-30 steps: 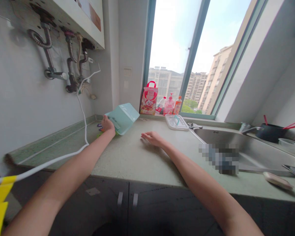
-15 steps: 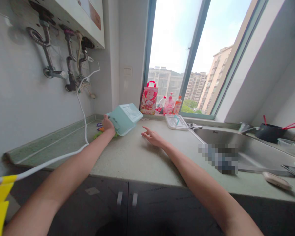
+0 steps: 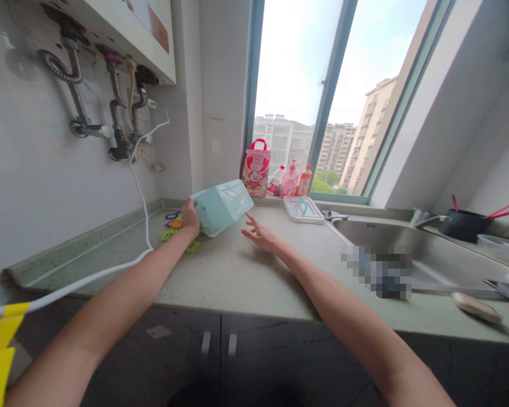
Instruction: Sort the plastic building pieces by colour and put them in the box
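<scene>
Mint plastic box (image 3: 224, 204) kinda tilted over surface (image 3: 237, 277), long axis left-to-right | left hand (image 3: 190, 217) clamped on its left end | right hand (image 3: 261, 234) fingers spread, just right of box, not touching

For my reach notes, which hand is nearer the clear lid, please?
Right: the right hand is left of the clear lid; left hand, gripping the mint box, farther left.

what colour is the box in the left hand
Pale mint green box, held tilted by the left hand; the head view shows it.
</scene>
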The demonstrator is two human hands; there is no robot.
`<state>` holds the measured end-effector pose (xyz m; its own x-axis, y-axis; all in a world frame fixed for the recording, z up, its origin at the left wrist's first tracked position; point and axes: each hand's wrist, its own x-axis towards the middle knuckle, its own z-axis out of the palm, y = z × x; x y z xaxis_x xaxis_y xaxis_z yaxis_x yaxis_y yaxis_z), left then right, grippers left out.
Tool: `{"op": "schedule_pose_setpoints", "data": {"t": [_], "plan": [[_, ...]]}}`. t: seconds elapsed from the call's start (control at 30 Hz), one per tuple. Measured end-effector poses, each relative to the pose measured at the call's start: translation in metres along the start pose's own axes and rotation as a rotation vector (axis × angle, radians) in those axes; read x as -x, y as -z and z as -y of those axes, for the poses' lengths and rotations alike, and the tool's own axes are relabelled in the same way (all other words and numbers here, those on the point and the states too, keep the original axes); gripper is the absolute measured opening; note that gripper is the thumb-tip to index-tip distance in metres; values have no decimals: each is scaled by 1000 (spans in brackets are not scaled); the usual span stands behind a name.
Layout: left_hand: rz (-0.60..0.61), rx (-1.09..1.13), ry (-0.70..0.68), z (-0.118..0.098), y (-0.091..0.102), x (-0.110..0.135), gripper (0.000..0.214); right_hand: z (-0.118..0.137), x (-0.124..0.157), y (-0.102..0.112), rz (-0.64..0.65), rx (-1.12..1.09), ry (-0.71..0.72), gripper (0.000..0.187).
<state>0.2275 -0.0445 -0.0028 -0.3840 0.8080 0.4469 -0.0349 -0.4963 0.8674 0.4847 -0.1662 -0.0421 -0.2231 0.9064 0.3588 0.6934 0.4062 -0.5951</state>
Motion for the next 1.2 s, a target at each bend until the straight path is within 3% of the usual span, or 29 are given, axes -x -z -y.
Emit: {"op": "schedule_pose_setpoints", "data": {"t": [0.1,0.23,0.37,0.7,0.97,1.2], "plan": [[29,-57,11,-2,-2,8,36,2,0,0,-20,-22,-14,93],[176,-252,-131,-5,-2,15,38,4,0,4,-44,-41,-44,102],[181,-355,-198,-6,-1,18,41,5,1,6,-53,-36,-44,101],[205,-411,-226,-11,-1,21,52,9,3,8,-282,14,166,104],[402,-452,-243,-11,-4,32,54,8,0,11,-409,0,168,104],[547,-444,-320,-1,-3,33,59,13,1,17,-543,96,268,97]]}}
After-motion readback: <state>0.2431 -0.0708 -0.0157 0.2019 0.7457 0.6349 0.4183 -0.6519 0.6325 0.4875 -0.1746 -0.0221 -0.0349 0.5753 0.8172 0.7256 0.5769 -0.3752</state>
